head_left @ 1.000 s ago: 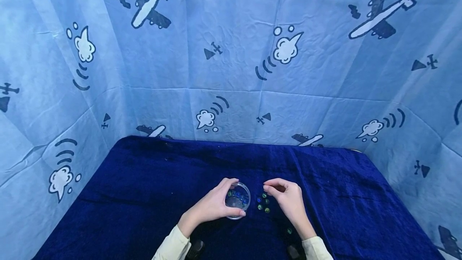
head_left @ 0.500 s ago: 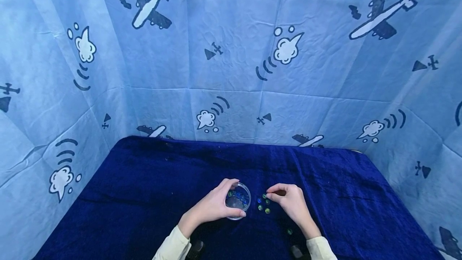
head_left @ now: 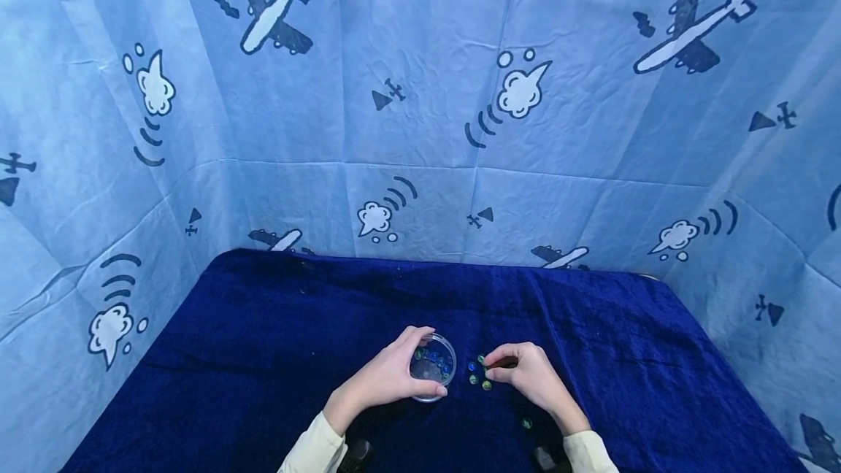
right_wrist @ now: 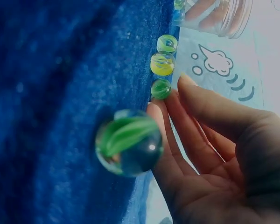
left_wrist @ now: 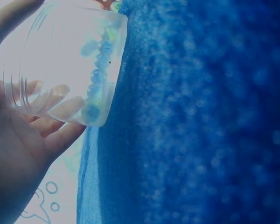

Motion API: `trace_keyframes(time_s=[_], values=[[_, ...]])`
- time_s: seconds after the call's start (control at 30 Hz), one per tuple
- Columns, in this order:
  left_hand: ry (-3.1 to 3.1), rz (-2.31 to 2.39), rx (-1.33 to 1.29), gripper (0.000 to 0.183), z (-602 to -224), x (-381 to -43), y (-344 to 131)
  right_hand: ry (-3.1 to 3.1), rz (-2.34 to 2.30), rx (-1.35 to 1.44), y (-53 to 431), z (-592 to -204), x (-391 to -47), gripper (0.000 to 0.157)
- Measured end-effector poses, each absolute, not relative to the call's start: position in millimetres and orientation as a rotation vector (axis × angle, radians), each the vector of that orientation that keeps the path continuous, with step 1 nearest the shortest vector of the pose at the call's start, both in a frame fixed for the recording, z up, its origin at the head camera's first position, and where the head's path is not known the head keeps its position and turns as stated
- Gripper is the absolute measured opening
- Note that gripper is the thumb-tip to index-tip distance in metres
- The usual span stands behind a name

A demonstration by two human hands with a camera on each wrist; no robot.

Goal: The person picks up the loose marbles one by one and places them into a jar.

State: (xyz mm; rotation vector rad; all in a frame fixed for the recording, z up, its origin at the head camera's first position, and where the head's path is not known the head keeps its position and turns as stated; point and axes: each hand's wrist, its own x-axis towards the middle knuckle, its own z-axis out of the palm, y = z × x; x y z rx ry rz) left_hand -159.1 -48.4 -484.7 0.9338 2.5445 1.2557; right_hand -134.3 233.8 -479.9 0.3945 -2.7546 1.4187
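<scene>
My left hand (head_left: 388,374) curls round a clear plastic jar (head_left: 427,398), tilted with its mouth toward me; the left wrist view shows several blue and green glass marbles (left_wrist: 97,77) lying inside it. To the right of the jar, several marbles lie on the blue cloth, among them a blue marble (head_left: 471,366) and a yellow marble (right_wrist: 163,64). My right hand (head_left: 528,374) is low over this group. In the right wrist view its fingertips (right_wrist: 155,109) touch a green marble (right_wrist: 161,88), while the thumb stands slightly apart from it.
A lone green-swirled marble (head_left: 527,423) lies closer to me, beneath my right wrist; it looms large in the right wrist view. Dark blue velvet cloth (head_left: 315,312) covers the table. A light blue curtain (head_left: 420,130) printed with aeroplanes hangs behind and at both sides.
My right hand has come down and slightly toward me, its fingertips now at a marble in the group. The left hand and jar have stayed in place.
</scene>
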Motion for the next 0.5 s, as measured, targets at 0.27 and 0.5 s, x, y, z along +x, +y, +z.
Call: trace_keyframes(time_s=[0.27,0.5], values=[[2.556,1.246,0.935,0.091,-485.2,-159.3,-48.0,-2.766,1.411,0.521,235.9,-481.8,-133.9,0.008],[2.561,1.251,0.946,0.091,-485.4,-159.1,-47.9,-2.763,1.313,0.628,235.8,-481.7,-133.1,0.007]])
